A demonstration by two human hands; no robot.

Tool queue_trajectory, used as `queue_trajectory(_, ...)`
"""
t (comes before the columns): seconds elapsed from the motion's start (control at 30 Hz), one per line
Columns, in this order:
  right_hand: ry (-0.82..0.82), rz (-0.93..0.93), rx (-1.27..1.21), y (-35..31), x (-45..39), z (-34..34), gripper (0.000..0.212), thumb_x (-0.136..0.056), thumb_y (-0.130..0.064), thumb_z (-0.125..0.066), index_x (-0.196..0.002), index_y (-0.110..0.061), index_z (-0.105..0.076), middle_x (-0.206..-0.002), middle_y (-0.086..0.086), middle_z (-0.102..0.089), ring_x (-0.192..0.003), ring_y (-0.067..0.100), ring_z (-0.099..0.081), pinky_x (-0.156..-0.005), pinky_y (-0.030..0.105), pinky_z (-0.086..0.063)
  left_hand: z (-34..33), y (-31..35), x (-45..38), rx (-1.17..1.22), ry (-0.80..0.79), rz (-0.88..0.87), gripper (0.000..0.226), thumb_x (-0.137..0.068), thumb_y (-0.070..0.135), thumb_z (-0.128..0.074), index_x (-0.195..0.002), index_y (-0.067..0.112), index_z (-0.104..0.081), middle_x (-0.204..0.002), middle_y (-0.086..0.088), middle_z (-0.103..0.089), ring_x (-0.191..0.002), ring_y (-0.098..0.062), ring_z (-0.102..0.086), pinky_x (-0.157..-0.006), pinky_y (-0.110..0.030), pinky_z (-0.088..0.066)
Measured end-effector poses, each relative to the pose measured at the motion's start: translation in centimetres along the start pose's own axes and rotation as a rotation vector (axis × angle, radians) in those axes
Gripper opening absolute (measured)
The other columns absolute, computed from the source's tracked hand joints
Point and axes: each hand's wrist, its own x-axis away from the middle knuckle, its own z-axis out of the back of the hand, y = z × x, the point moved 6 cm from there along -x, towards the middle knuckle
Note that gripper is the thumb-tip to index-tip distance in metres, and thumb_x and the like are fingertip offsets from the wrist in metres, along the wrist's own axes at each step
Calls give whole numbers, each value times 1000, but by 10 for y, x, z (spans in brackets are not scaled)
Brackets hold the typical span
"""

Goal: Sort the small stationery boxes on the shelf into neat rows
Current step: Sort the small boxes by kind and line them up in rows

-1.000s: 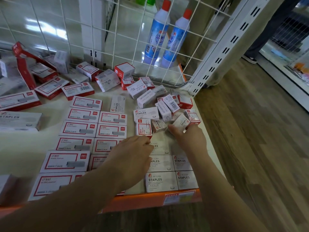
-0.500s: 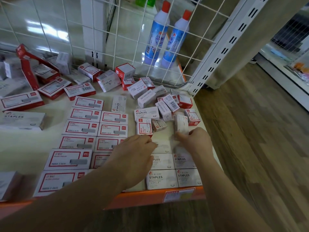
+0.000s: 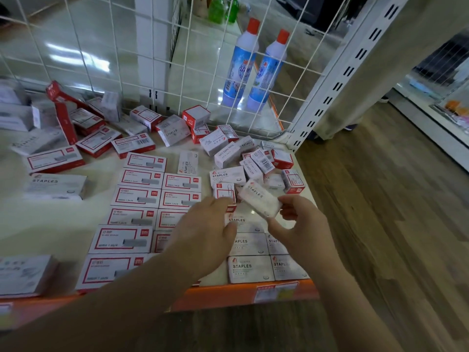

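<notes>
White cardboard, a small staples box [image 3: 260, 198], sat pinched in the right hand's [image 3: 302, 224] grip, tilted above the shelf [image 3: 236, 295], seemingly bound for the row of matching boxes [image 3: 250, 268] below, while the left hand [image 3: 203, 237] hovered loosely curled, holding nothing I could see

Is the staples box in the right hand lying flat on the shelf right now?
No, the right hand holds the staples box tilted in the air above the rows on the shelf.

shop | price-tagged shelf [image 3: 228, 295] | likely cleaner bottles [image 3: 241, 64]
</notes>
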Motion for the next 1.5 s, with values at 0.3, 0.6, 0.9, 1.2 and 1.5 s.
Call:
queue_trajectory(0.3, -121, 236, 113, -15, 10, -11, 44, -78, -20, -72, -119, -22, -55, -111, -16, -52, -93, 1, -51, -74, 0, -40, 5, -15, -1, 301, -14, 124, 35, -96, 22, -47, -131, 21, -47, -112, 11, -57, -94, 1, -46, -67, -5, -41)
queue_trajectory(0.6, -172, 223, 55, -17, 11, -12, 50, -82, -13, -66, -127, -27, -48, -112, -21, -41, -88, -8, -47, -76, -3, -37, -4, -26, 1, 410, -24, 223, 16, -90, 17, -58, -95, 28, -47, -78, 19, -53, -71, 6, -51, -50, -3, -42)
queue_trajectory(0.9, -161, 224, 78, -14, 9, -14, 48, -82, -12, -67, -126, -24, -51, -119, -14, -49, -94, -1, -50, -79, 1, -39, -4, -25, 4, 397, -16, 226, 15, -90, 18, -58, -94, 28, -48, -81, 17, -55, -79, -2, -56, -55, -7, -44)
queue_trajectory(1.2, -163, 181, 47, -6, 7, -8, 48, -82, -12, -67, -126, -26, -52, -112, -19, -47, -92, -2, -51, -78, 2, -41, -4, -20, 1, 311, -29, 198, 15, -93, 25, -53, -108, 26, -50, -87, 21, -51, -82, 1, -51, -53, -4, -39)
queue_trajectory(1.5, -144, 93, 119, 21, 1, 11, 47, -85, -12, -63, -129, -21, -50, -116, -15, -48, -93, 1, -51, -71, 2, -40, -13, 4, 7, -150, -65, -50, 43, -97, 34, -41, -139, 28, -36, -143, 11, -38, -129, -6, -35, -103, -23, -33)
